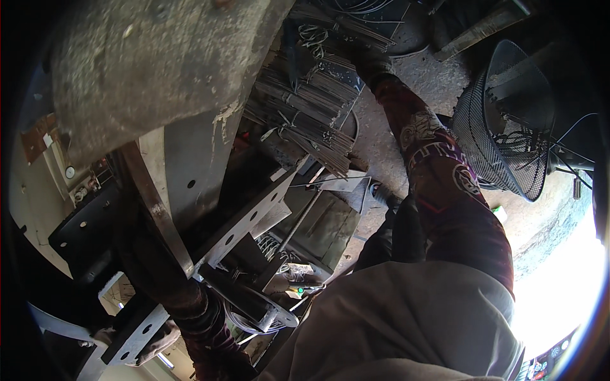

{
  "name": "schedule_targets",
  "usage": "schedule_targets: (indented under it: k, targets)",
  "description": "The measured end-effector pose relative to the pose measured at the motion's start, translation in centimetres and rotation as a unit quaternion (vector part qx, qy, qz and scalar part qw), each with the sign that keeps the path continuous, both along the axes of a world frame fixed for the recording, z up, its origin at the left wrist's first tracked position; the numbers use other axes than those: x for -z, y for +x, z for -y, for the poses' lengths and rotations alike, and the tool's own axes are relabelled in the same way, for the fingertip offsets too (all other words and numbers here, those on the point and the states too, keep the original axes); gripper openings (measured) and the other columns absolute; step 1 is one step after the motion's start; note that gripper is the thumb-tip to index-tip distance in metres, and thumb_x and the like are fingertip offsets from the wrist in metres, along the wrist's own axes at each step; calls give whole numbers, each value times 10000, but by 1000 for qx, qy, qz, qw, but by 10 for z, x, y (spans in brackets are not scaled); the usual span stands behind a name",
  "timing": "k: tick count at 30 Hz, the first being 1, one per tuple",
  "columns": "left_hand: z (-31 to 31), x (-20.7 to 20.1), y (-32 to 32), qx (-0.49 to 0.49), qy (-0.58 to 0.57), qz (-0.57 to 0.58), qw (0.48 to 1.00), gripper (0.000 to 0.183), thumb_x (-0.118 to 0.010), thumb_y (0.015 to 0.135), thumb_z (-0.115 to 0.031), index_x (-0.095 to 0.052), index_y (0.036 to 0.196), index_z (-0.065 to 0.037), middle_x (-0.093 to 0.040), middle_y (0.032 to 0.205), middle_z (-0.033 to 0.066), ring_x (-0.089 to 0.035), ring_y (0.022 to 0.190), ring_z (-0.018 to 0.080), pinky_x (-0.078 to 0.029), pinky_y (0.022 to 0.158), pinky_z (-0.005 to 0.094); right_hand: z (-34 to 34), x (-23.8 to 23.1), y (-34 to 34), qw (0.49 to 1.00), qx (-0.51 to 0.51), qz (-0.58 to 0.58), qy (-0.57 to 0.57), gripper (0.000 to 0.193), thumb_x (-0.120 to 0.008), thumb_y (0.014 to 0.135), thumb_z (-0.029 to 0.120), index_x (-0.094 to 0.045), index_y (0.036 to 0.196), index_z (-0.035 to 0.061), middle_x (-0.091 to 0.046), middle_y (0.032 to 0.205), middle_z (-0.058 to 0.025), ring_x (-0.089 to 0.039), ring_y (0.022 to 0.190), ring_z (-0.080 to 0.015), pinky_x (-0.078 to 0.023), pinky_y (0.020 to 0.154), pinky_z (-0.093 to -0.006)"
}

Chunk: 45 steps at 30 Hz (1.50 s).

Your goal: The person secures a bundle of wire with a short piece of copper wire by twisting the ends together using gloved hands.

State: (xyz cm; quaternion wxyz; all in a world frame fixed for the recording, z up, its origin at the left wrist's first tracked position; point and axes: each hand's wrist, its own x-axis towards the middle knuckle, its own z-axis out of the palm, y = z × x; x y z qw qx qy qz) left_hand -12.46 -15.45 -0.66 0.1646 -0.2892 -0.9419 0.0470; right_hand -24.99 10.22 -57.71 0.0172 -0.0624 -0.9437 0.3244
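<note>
My left hand (149, 257), dark and apparently gloved, is at the left beside a curved metal bar (155, 203) of a large steel machine. Shadow hides its fingers, so whether it grips the bar does not show. My right arm reaches far forward, and my dark-gloved right hand (373, 62) is at the right edge of several bundles of thin metal rods (318, 95). Its fingers are lost in the dark there. Some bundles are tied with light strips. A loose coil of thin wire or cord (312, 39) lies on top of the far rods.
A broad, worn panel (165, 70) fills the upper left. A perforated steel angle bar (244, 222) crosses below it. To the right stands a black mesh fan guard (508, 120). Coiled wire (254, 322) hangs under the machine. Concrete floor (419, 76) shows beyond my arm.
</note>
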Motion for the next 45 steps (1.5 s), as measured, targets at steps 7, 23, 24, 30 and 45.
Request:
schedule_targets:
  k: [7,23,24,30,45]
  targets:
    - [-19,-1,-5,74,-201,-75,974,262,-578,1004,-58,-610,1193,120,-645,1213,258,-659,1107,407,-572,937,479,13,-66,0,992,-27,120,8,381,-476,948,149,-624,1299,168,-718,1124,-158,-697,1023,-368,-552,889,-486]
    - [-3,5,-6,-10,7,-27,1000,257,-551,998,8,-596,1233,102,-645,1195,245,-673,1077,345,-579,904,413,-22,-20,60,988,14,126,-90,338,-468,997,245,-642,1243,94,-696,1140,-212,-654,1116,-384,-520,951,-491]
    - [-6,3,-11,77,-183,-83,976,268,-544,1005,-3,-587,1249,100,-643,1205,240,-667,1095,335,-571,919,410,-22,-18,50,985,16,150,-83,342,-466,998,255,-645,1242,96,-693,1152,-208,-649,1125,-383,-515,959,-489]
    - [-12,-1,-6,61,-154,-56,985,304,-470,1048,-49,-579,1299,84,-643,1260,192,-651,1125,257,-537,964,366,-5,-43,22,975,60,175,-124,359,-470,991,292,-654,1237,106,-687,1187,-194,-648,1130,-381,-512,966,-479]
    - [-49,4,1,-149,283,142,937,270,-547,1015,-96,-646,1240,16,-684,1174,119,-637,1036,155,-508,877,299,-48,-71,175,720,120,302,-613,328,-502,1040,328,-593,1158,35,-685,933,-159,-692,701,-287,-558,587,-420]
